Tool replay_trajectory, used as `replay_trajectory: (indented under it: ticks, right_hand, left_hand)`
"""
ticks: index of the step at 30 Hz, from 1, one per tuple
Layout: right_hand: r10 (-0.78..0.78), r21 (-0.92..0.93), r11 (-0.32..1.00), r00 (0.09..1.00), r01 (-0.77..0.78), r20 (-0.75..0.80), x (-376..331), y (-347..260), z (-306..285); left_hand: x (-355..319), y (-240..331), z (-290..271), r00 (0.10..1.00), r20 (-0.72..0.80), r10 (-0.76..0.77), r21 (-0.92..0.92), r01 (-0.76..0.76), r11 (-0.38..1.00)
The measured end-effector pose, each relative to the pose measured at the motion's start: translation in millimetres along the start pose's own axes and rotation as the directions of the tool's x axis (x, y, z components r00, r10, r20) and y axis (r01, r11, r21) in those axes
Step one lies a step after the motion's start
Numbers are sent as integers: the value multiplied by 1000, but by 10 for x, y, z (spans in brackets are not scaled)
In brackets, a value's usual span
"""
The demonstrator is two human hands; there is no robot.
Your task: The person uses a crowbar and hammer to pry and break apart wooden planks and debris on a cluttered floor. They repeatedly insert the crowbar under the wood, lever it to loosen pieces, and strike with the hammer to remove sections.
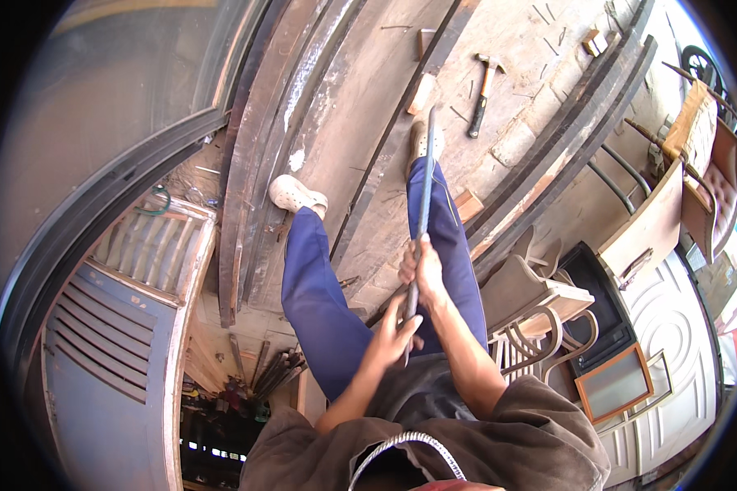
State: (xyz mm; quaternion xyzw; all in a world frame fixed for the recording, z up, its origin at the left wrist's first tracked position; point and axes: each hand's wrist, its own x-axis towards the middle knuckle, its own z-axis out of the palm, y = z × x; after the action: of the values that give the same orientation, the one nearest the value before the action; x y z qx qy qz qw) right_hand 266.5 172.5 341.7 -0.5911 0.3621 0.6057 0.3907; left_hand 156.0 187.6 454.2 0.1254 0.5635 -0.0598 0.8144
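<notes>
Both my hands are on a long metal pry bar, its far end slightly bent and close to my right shoe. My right hand is wrapped around its middle. My left hand grips it lower, near my lap. Beyond the bar lies a dark narrow timber on the ground, with a small wood block against it. A claw hammer with a black and orange handle rests on the floor to the right of the bar's tip.
Long dark beams lie at the left, more beams at the right. Loose nails are scattered on the concrete. Chairs, a framed panel and a white door crowd the right. A blue louvred door stands left.
</notes>
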Motion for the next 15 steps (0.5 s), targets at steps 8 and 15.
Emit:
replay_trajectory:
  ticks: [8,15]
  right_hand:
    - [326,-465,861,926,-208,189,-1224,133,-281]
    - [-1,-887,213,908,410,420,-1099,-157,-417]
  left_hand:
    - [-1286,-466,1171,967,-239,-93,-295,19,955]
    - [-937,-558,1720,928,-361,-87,-502,-115,857]
